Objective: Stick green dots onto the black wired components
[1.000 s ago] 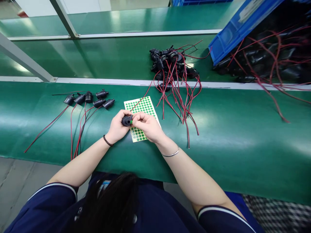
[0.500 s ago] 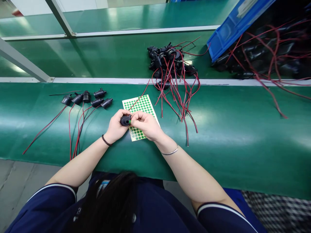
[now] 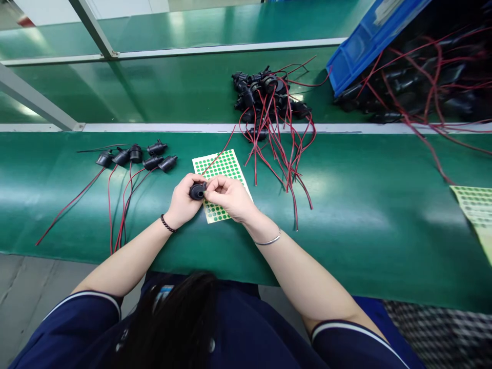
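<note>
My left hand (image 3: pixel 184 202) is closed around a small black round part (image 3: pixel 197 191), which looks like a little pump with a nozzle and a red wire trailing off behind it. Thumb and forefinger of my right hand (image 3: pixel 230 197) are pinched together against the right side of that part. A trace of green shows at those fingertips, apparently a round sticker, mostly covered. Beneath both hands lies a white sheet of green dot stickers (image 3: pixel 223 163), its middle hidden by my fingers.
Several like black parts (image 3: pixel 135 154) with wires lie to the left. A tangled pile (image 3: pixel 265 97) of them sits behind, on the right. A blue crate (image 3: pixel 351 61) is tilted at the upper right, spilling more. Another sticker sheet (image 3: pixel 476 205) reaches in at the right edge.
The green dot at my right fingertips is now almost hidden against the black part. A second sticker sheet has come into view at the right edge. My hands barely moved.
</note>
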